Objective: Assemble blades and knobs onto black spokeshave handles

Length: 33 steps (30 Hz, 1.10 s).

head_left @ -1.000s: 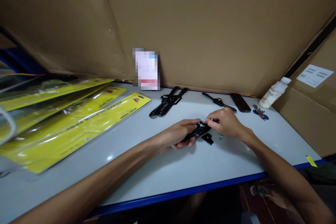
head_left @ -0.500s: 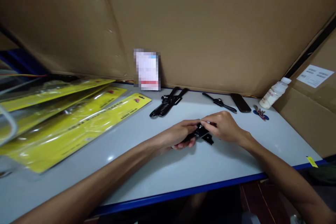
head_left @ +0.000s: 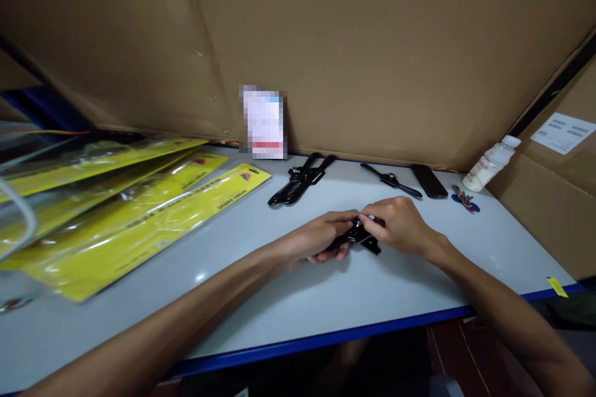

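A black spokeshave (head_left: 357, 233) is held just above the front middle of the table. My left hand (head_left: 326, 236) is wrapped round one of its handles. My right hand (head_left: 395, 223) has its thumb and fingers pinched at the small silver screw on its middle, and partly hides the far handle. The flat black sole points down to the right. Behind my hands lie two more black spokeshaves (head_left: 302, 180), side by side. Another slim black spokeshave (head_left: 391, 180) lies farther right, apart from both hands.
Yellow blister packs (head_left: 153, 217) overlap on the table's left. A blurred upright card (head_left: 264, 124) leans on the cardboard wall (head_left: 354, 56). At the back right are a phone (head_left: 429, 181), keys (head_left: 464, 198) and a white bottle (head_left: 491, 164). The blue table edge (head_left: 326, 341) runs along the front.
The view has shifted slightly. Both hands keep their hold on the spokeshave, with only a small change in the right fingers at the screw.
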Available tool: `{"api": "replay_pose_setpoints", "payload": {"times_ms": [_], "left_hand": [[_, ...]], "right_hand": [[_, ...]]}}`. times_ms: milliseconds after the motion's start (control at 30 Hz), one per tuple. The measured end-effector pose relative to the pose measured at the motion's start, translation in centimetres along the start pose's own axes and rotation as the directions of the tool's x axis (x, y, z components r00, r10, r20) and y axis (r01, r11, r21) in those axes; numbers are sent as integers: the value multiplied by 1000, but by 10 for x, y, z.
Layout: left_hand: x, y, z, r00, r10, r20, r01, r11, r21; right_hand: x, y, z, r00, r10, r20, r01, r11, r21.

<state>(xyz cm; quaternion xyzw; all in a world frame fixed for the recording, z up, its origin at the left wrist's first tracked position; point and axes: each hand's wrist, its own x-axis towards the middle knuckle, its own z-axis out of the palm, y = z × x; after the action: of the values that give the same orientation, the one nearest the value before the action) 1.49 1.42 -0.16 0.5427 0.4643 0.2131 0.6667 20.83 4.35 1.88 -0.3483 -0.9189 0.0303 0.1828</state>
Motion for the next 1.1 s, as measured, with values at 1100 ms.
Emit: {"api": "replay_pose_setpoints", "payload": {"times_ms": [1100], "left_hand": [[-8,4,-34,914,294,280,-395,802,448]], "right_hand": [[4,29,-4,865,-14,502,-318,758,569]]}}
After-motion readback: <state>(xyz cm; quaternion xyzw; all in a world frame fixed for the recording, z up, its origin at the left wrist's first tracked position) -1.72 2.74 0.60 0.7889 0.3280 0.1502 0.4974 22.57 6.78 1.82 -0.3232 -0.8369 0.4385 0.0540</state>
